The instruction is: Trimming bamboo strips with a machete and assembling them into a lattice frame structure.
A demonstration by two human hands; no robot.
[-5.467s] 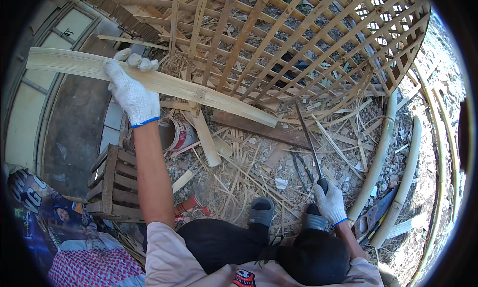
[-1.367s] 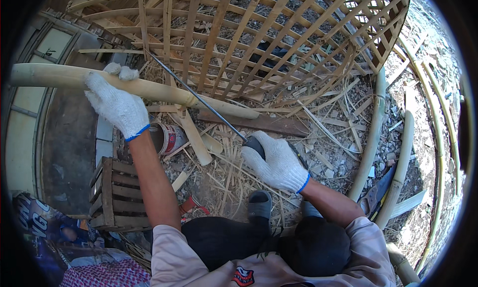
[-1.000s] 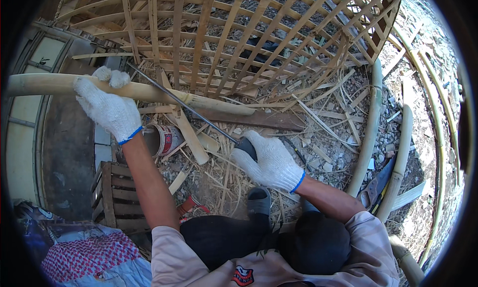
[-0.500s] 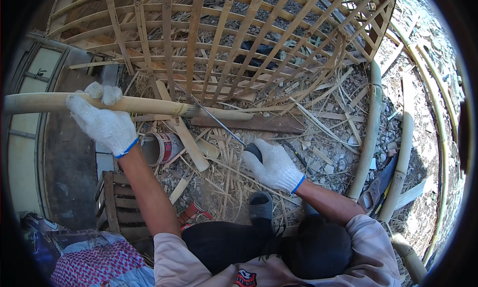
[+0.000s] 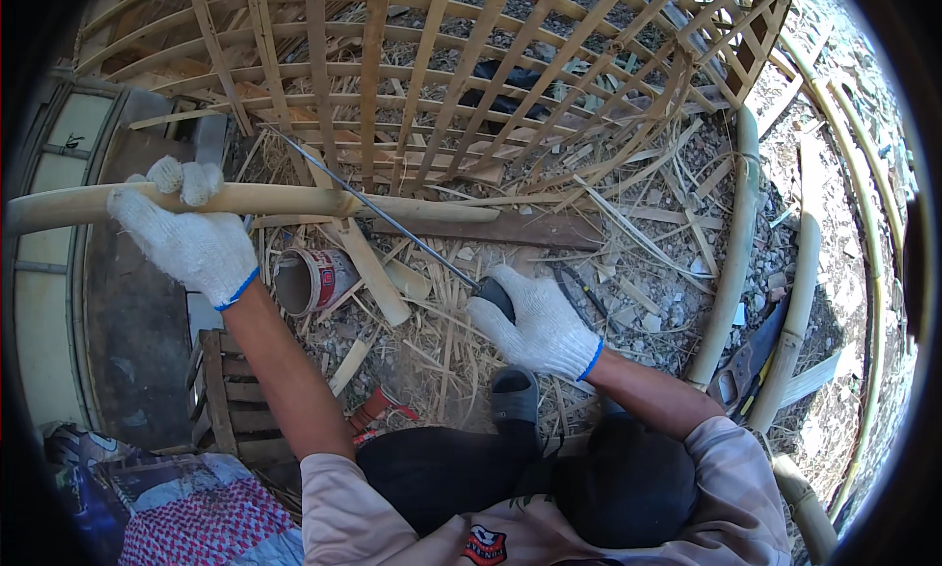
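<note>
My left hand [image 5: 186,228], in a white knitted glove with a blue cuff, is closed around a pale, peeled bamboo pole [image 5: 285,200]. The pole lies crosswise, its right end above a brown plank [image 5: 520,234]. My gloved right hand [image 5: 540,321] grips the dark handle of a long, slim metal tool [image 5: 422,244], apparently a long-bladed knife seen edge-on. Its shaft slants up and left across the pole near a node; whether it touches the pole I cannot tell.
A bamboo lattice [image 5: 422,66] stands at the far side. A paint bucket [image 5: 312,280] lies on its side among shavings. Pliers [image 5: 581,289] rest near my right hand. Bamboo poles [image 5: 738,242] and a handsaw [image 5: 751,360] lie right, a slatted wooden stool [image 5: 231,389] left.
Both hands have shifted slightly left with the pole and the knife-like tool. The tool's far end reaches farther up and left. The frayed fibres at the node no longer stand out.
</note>
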